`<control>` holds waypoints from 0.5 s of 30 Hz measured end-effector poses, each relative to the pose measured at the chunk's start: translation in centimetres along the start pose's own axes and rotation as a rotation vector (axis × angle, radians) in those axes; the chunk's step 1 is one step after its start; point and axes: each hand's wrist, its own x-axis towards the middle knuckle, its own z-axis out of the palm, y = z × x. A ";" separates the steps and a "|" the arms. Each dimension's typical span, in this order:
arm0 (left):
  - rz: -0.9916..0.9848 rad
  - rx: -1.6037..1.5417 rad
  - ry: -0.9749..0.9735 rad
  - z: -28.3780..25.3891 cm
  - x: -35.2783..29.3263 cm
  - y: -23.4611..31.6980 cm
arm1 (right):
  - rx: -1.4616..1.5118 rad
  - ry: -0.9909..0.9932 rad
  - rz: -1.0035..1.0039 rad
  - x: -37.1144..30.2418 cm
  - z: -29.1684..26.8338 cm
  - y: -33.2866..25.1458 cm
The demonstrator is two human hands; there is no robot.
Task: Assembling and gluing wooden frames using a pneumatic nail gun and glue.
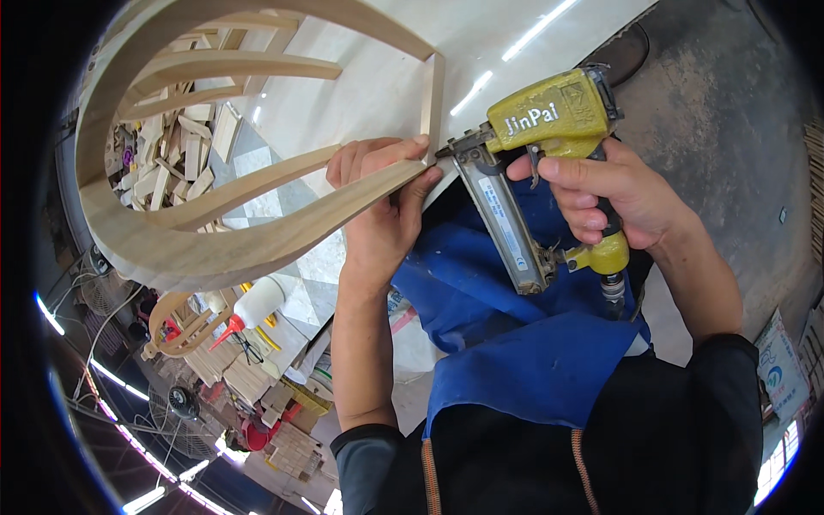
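My right hand (614, 193) is wrapped round the grip of a yellow air nail gun (554, 112), its index finger by the trigger. The gun's nose touches or nearly touches the corner where a curved wooden frame (257, 227) meets a short straight wooden crosspiece (433, 99). My left hand (382, 176) grips that joint, with fingers behind and thumb under the end of the curved piece. The frame bends round in a large U at the left, with slender curved slats inside it. A long metal magazine (502, 219) slants down from the gun's nose.
A pale worktable (369, 86) lies under the frame. Many wood offcuts (172, 163) are heaped at the left. A white glue bottle with a red tip (257, 302) lies lower left, near another curved wooden piece (167, 322). Concrete floor (695, 103) stretches to the right.
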 end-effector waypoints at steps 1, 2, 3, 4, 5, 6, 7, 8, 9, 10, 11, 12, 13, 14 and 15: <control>-0.008 0.002 0.001 0.0 0.1 0.0 | -0.002 -0.003 0.007 0.0 0.0 0.0; -0.007 0.000 0.000 0.0 0.1 0.0 | 0.002 0.002 0.003 0.0 0.1 0.0; -0.005 -0.001 -0.002 -0.1 0.2 0.0 | 0.005 0.007 -0.001 -0.1 0.2 0.0; -0.003 -0.003 -0.004 -0.1 0.2 0.0 | 0.009 0.013 -0.006 -0.1 0.3 0.0; -0.001 -0.005 -0.005 -0.1 0.1 0.0 | 0.013 0.019 -0.011 -0.1 0.4 0.1; -0.003 -0.005 -0.005 -0.1 0.1 0.0 | 0.012 0.019 -0.009 -0.1 0.4 0.1; -0.004 -0.005 -0.003 -0.1 0.1 -0.1 | 0.013 0.020 -0.011 0.0 0.4 0.2; -0.003 -0.005 -0.001 -0.1 0.1 -0.1 | 0.014 0.022 -0.014 0.0 0.4 0.2; -0.003 -0.005 0.001 -0.1 0.1 -0.1 | 0.015 0.024 -0.017 0.0 0.5 0.3; -0.001 -0.005 0.003 -0.1 0.1 -0.1 | 0.016 0.026 -0.021 0.0 0.5 0.3; 0.001 -0.005 0.004 -0.1 0.1 -0.1 | 0.015 0.026 -0.023 0.0 0.5 0.3; 0.003 -0.002 0.004 -0.1 0.1 -0.1 | 0.024 0.024 -0.021 0.0 0.5 0.4; 0.006 0.001 0.004 -0.1 0.1 -0.2 | 0.032 0.022 -0.018 0.0 0.5 0.4; 0.009 0.004 0.004 0.0 0.0 -0.2 | 0.040 0.021 -0.016 -0.1 0.5 0.5; 0.012 0.007 0.004 -0.1 0.0 -0.2 | 0.049 0.019 -0.015 -0.1 0.5 0.5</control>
